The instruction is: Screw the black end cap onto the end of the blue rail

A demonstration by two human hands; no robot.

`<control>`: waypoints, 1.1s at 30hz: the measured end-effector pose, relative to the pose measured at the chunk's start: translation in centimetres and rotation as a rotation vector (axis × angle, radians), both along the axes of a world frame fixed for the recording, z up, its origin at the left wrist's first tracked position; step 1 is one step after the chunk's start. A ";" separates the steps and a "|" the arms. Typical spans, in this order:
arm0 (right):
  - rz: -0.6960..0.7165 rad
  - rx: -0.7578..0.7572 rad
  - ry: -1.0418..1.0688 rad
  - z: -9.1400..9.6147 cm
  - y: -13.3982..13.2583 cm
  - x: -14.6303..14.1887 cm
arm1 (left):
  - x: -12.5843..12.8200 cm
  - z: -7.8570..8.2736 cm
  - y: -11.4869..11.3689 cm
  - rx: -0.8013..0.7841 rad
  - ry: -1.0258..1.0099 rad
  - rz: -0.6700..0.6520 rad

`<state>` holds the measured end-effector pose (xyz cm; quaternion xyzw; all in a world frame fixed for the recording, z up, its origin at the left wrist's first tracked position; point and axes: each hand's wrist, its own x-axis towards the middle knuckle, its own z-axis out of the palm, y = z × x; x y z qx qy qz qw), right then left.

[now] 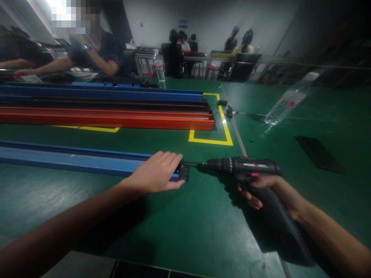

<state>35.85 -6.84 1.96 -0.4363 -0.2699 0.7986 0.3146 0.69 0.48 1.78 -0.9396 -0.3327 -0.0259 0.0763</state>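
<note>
Bottle of clear plastic with a pale cap point(290, 101) stands on the smooth green tabletop point(203, 227), its contents too blurred to tell. Left hand point(159, 172), palm down, grasps the end of a long blue channel-shaped rail point(72, 158), beside its black end cap point(186, 173). Right hand point(259, 191) clasps the handle of a black power drill point(249, 166), bit pointing at that cap; contact is unclear. Green surface separates the rail from long orange channels point(116, 118) behind and runs down to the table's near edge.
</note>
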 end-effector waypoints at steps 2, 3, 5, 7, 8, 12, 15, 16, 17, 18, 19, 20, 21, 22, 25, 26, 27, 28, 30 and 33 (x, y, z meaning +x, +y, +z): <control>-0.002 0.001 0.001 0.0 0.0 0.0 | 0.0 0.0 0.0 -0.001 0.002 -0.001; -0.003 0.000 0.002 0.0 0.0 0.0 | 0.0 0.0 0.0 0.001 0.003 -0.001; -0.004 -0.002 0.001 0.0 0.0 0.0 | 0.0 0.0 0.0 0.003 0.008 0.001; -0.006 -0.004 -0.001 0.0 0.0 0.0 | 0.1 -0.1 0.1 0.001 0.011 0.006; -0.006 -0.005 -0.002 0.0 0.1 0.0 | 0.1 -0.1 0.1 -0.003 0.011 0.007; -0.006 -0.008 -0.006 0.0 0.1 0.0 | 0.0 -0.2 0.1 -0.008 0.002 0.006; -0.008 -0.010 -0.007 0.1 0.0 -0.1 | 0.0 -0.1 0.1 -0.005 0.000 0.001; -0.009 -0.011 -0.007 0.1 0.0 -0.1 | 0.0 -0.1 0.0 -0.005 0.000 0.001; -0.008 -0.011 -0.007 0.1 0.0 -0.1 | 0.0 0.0 0.0 -0.008 0.000 0.002; -0.008 -0.011 -0.007 0.2 0.0 -0.1 | 0.1 0.1 0.0 -0.010 0.000 0.003; -0.007 -0.009 -0.007 0.2 0.0 -0.1 | 0.1 0.1 0.0 -0.013 0.000 0.005; -0.007 -0.008 -0.007 0.2 0.0 -0.1 | 0.1 0.2 0.0 -0.015 0.002 0.006; -0.006 -0.006 -0.007 0.2 0.0 -0.1 | 0.1 0.2 0.0 -0.017 0.004 0.005; -0.006 -0.006 -0.006 0.2 0.0 -0.1 | 0.1 0.2 0.0 -0.017 0.005 0.005; -0.002 -0.004 0.003 0.2 0.0 0.0 | 0.1 0.1 0.0 -0.018 0.009 0.003; -0.001 -0.003 0.006 0.2 0.0 0.0 | 0.1 0.1 0.0 -0.018 0.009 0.004; -0.001 -0.003 0.009 0.2 0.0 0.0 | 0.1 0.1 0.0 -0.018 0.010 0.006; -0.001 -0.002 0.011 0.2 0.0 -0.1 | 0.1 0.1 0.0 -0.019 0.011 0.008; -0.003 -0.002 0.013 0.2 0.0 -0.1 | 0.0 0.1 0.0 -0.021 0.010 0.006; -0.004 -0.002 0.008 0.0 0.1 -0.1 | 0.0 0.1 0.0 -0.024 0.010 0.006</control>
